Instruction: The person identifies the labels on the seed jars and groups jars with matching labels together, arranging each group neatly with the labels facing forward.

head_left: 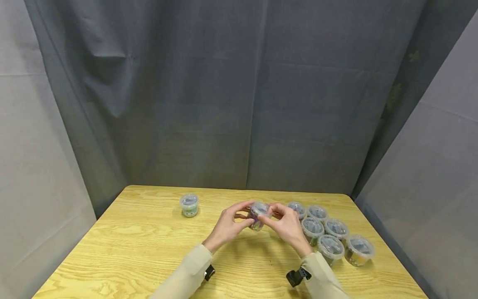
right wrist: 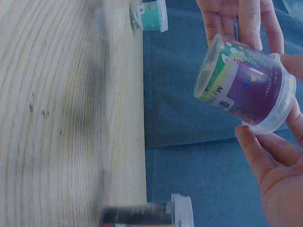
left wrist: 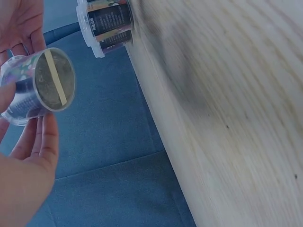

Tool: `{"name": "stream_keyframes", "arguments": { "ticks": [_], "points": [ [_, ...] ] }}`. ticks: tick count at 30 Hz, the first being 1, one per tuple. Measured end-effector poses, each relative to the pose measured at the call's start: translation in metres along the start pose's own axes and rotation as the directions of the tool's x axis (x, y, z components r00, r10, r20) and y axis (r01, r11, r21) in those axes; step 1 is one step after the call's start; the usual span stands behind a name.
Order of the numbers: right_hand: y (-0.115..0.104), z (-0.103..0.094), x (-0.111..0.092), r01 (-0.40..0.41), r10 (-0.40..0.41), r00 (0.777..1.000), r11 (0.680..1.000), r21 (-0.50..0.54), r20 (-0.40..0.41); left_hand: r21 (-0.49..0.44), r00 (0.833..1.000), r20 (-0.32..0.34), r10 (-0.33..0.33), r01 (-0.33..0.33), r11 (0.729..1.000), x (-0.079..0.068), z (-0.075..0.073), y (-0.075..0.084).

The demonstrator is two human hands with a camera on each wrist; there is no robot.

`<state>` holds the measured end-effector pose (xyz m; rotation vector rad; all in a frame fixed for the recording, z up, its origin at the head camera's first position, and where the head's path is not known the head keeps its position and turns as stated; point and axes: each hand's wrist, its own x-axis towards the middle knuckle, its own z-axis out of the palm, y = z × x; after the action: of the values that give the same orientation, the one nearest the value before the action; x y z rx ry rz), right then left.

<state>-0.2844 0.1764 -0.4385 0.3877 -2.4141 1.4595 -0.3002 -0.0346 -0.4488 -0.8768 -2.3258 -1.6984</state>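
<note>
Above the middle of the table, a small clear plastic tub [head_left: 257, 224] with a purple label and a translucent lid is held by both hands, tilted and off the wood. My left hand [head_left: 229, 226] grips it from the left side, thumb in front. From the right, my right hand [head_left: 288, 226] pinches it near the lid rim. In the left wrist view, the tub's base [left wrist: 55, 79] faces the camera, with a pale strip across it. Purple and green print shows on the tub [right wrist: 251, 80] in the right wrist view, fingers of both hands around it.
A lidded tub with a green label [head_left: 189, 206] stands alone at the back left of the wooden table [head_left: 123, 249]. Several similar lidded tubs [head_left: 330, 246] are grouped at the right, close by my right forearm. A dark curtain [head_left: 209, 104] hangs behind the table.
</note>
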Motion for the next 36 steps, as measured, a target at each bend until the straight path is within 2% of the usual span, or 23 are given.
{"name": "stream_keyframes", "arguments": {
  "ticks": [5,15,26,32,36],
  "points": [
    [-0.005,0.005,0.0,-0.05,0.05,0.998,0.999,-0.017,-0.043,0.026,1.0,-0.007,-0.001,0.001,1.0,0.0,-0.001,-0.001],
    [-0.008,0.013,0.002,-0.093,0.098,0.992,0.994,0.059,-0.083,0.0,0.999,-0.045,0.005,-0.005,1.0,-0.004,-0.004,-0.009],
    [-0.011,0.018,0.005,-0.094,0.119,0.982,0.981,0.172,-0.144,0.096,0.986,-0.158,-0.05,0.065,0.993,-0.011,-0.002,-0.005],
    [-0.017,0.022,0.005,-0.111,0.14,0.97,0.982,0.153,-0.198,0.079,0.983,-0.178,-0.04,0.055,0.995,-0.01,0.001,-0.008],
    [-0.018,0.022,0.006,-0.122,0.143,0.975,0.984,0.128,-0.172,0.059,0.98,-0.196,-0.039,0.052,0.997,-0.01,0.0,-0.01]
  ]
}}
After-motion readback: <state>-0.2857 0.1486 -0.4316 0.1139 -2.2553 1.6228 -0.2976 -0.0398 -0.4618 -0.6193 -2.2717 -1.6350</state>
